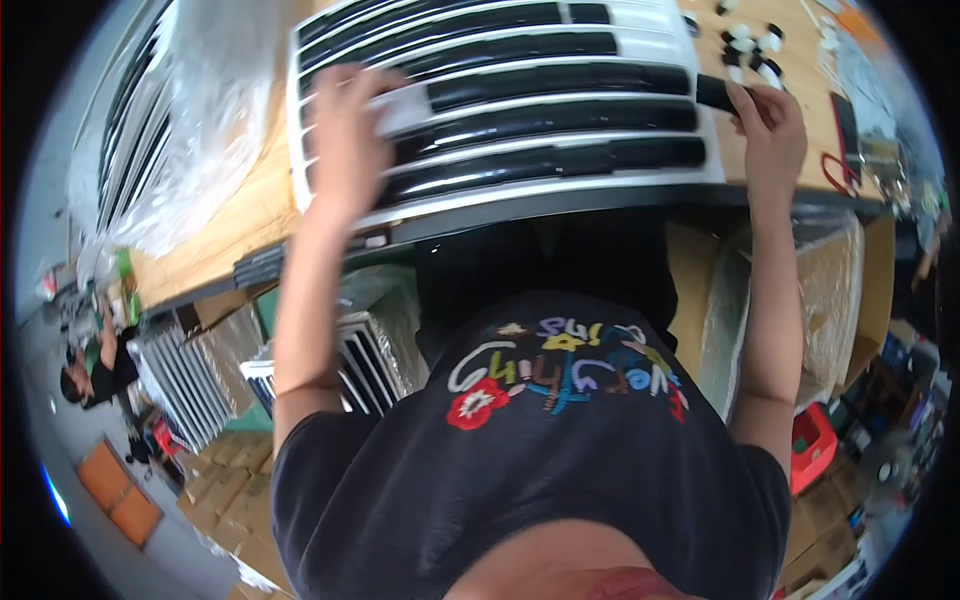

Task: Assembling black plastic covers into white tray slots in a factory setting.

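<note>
A white panel (713,150) with several rows of glossy black strips (570,84) lies on the wooden table in front of me. Over the panel's left side is my left hand (345,140), its fingers smeared by motion. A small whitish piece (406,109) shows beside those fingers, and I cannot make out whether they hold it. At the panel's right edge my right hand (772,122) pinches a short black strip (717,95) between thumb and fingers. That strip's inner end reaches the edge of the panel.
Small black and white pieces (745,48) lie scattered at the far right, with red-handled scissors (838,173) nearer. Clear plastic sheeting (215,120) covers stacked panels at the left. Below the table stand lined cardboard boxes (877,290) and a red crate (812,445). Another person (95,370) is at far left.
</note>
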Tool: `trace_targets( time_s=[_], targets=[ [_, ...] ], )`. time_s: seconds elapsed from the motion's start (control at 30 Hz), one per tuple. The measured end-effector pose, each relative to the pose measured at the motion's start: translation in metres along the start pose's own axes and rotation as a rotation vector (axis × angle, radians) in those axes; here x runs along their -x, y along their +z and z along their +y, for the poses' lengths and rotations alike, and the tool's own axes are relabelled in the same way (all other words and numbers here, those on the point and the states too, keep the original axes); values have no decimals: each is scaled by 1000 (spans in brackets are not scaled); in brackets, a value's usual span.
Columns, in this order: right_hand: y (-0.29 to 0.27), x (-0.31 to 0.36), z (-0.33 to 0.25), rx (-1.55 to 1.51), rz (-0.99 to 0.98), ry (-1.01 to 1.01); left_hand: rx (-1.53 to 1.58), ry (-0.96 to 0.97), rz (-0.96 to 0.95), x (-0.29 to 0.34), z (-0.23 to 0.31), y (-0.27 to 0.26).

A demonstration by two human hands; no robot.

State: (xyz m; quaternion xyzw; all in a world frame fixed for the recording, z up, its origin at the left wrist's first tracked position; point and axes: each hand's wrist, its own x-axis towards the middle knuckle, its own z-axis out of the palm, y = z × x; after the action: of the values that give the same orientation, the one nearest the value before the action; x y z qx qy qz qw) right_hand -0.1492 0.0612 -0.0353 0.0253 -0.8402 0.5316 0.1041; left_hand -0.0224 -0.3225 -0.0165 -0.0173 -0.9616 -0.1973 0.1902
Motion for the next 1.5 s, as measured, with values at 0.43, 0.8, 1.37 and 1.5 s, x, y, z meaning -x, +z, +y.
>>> trace_targets(
  time_s=[0.43, 0.8, 1.37, 1.5],
  targets=[
    [14, -19, 34, 61, 70, -8, 251, -184, -190, 10, -49, -40],
    [27, -13, 42, 329, -93, -319, 1455, -409, -173, -3, 83, 46],
    [-5, 7, -22, -102, -140, -53, 1698, -480, -224, -11, 141, 100],
    [11, 57, -64, -337, -143, 40, 1677, -437, -178, -12, 144, 102]
  ],
)
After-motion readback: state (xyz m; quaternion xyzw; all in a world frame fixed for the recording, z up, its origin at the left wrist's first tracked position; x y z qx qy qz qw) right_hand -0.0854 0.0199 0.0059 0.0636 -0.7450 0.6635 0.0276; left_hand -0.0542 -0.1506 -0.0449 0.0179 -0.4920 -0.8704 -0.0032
